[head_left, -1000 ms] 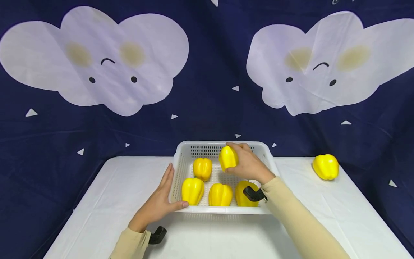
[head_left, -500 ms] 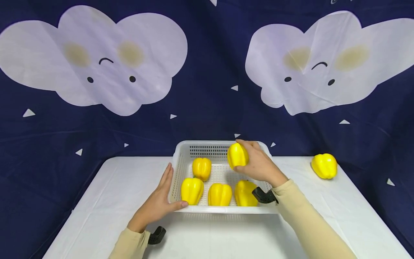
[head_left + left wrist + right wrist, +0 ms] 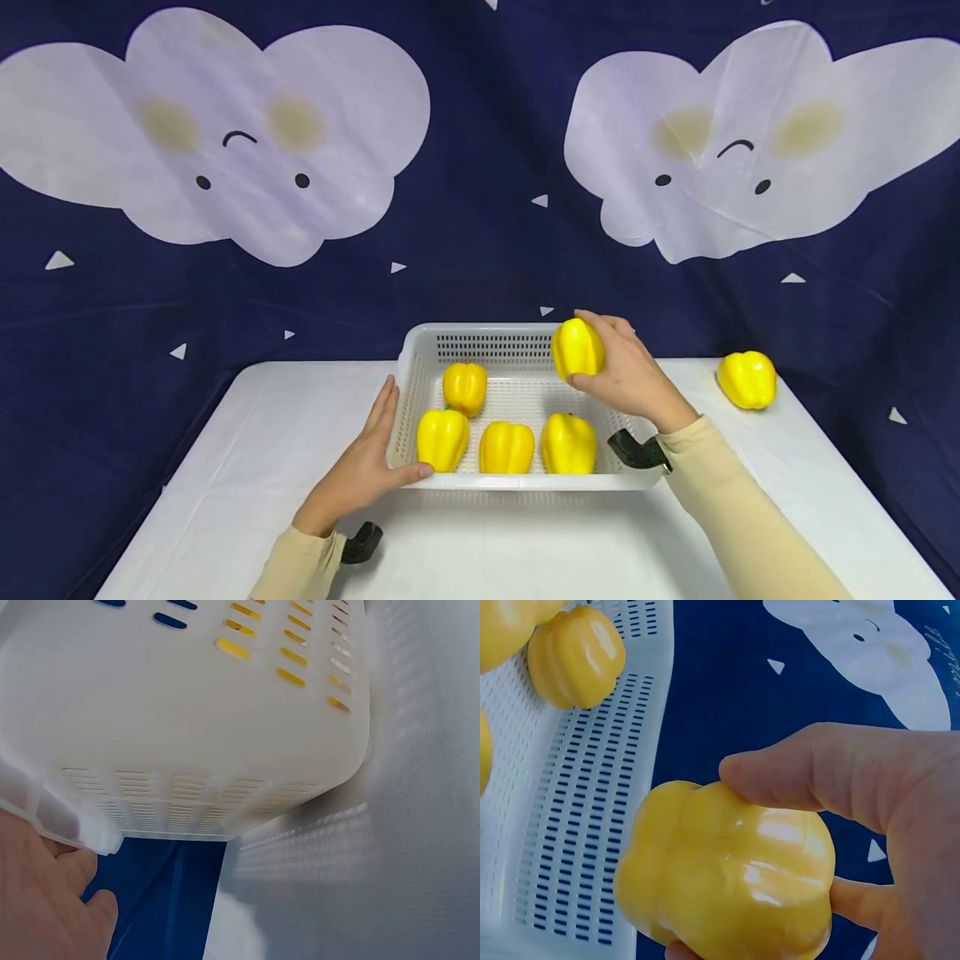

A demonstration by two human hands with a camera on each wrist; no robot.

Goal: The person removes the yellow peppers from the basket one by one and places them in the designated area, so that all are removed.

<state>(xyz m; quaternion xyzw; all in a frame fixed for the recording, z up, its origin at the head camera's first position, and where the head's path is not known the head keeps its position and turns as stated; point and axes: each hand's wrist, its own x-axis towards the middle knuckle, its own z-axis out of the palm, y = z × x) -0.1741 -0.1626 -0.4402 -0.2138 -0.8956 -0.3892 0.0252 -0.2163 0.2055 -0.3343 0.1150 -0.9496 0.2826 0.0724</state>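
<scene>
In the head view my right hand (image 3: 626,371) grips a yellow bell pepper (image 3: 577,348), held up over the back right part of a white plastic basket (image 3: 525,482). The right wrist view shows that pepper (image 3: 727,874) between thumb and fingers. My left hand (image 3: 360,471) lies along the basket's left side, its fingers straight and its thumb on the front rim. In the left wrist view the left hand (image 3: 49,900) touches the basket's rim (image 3: 67,825). Several yellow peppers sit inside the basket, one (image 3: 465,389) behind a front row that includes another pepper (image 3: 568,444).
One more yellow pepper (image 3: 747,380) lies on the white table (image 3: 810,508), to the right of the basket near the back edge. Behind the table hangs a dark blue cloth (image 3: 480,167) printed with white clouds. Black cameras (image 3: 637,450) are strapped at both wrists.
My right hand has moved to the right and slightly up with the pepper, uncovering the front right pepper in the basket. The left hand stays at the basket's left side.
</scene>
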